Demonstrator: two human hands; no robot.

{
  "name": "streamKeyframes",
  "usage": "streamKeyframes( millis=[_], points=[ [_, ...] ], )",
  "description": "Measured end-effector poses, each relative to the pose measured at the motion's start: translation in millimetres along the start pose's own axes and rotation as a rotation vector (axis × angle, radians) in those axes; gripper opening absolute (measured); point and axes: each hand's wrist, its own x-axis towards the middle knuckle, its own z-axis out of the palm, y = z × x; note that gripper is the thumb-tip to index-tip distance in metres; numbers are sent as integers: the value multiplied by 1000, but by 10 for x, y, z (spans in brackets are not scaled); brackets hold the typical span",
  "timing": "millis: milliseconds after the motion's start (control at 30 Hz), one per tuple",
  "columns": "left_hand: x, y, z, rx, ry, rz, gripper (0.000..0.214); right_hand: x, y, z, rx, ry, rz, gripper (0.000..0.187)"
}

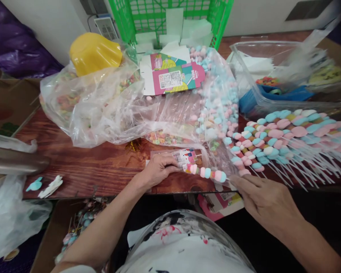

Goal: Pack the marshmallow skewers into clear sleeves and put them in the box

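My left hand [159, 168] rests at the near edge of the wooden table [96, 167], fingers curled on a small clear printed wrapper [184, 156]. A skewer of pink and blue marshmallows [208, 173] lies partly in that wrapper. My right hand [261, 199] pinches the skewer's stick end at the right. A pile of finished marshmallow skewers [284, 138] lies just beyond my right hand.
A big clear bag of loose marshmallows and cereal rings [136, 102] covers the table's middle. A flat pink carton [173, 77], a yellow bowl [95, 51], a green crate [170, 21] and a clear tub [287, 76] stand behind. White and blue scraps [47, 185] lie left.
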Motion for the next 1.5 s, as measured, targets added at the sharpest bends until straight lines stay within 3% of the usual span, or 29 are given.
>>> streamKeyframes(
  millis=[400,600,800,900,1000,1133,1233,1367,1500],
  points=[
    [-39,-43,48,119,-1,162,21,-12,-2,-60,67,-115,29,31],
    [-41,50,111,153,14,278,19,56,-168,-56,17,32,-64,29],
    [-55,240,17,306,56,276,22,-31,-209,21,182,203,-37,32],
    [-39,347,-23,414,2,310,36,-83,-191,47,272,255,-23,33],
    [-20,425,-15,408,-91,338,30,-108,-166,37,244,258,-32,34],
    [-14,557,15,450,-222,251,21,-90,-138,-90,57,277,-73,33],
    [-4,680,47,448,-294,141,28,-41,-141,-234,-53,266,-164,31],
    [38,790,128,325,-352,46,40,38,-160,-323,-34,244,-254,27],
    [58,822,217,235,-363,-19,43,86,-113,-251,44,228,-274,30]
  ],
)
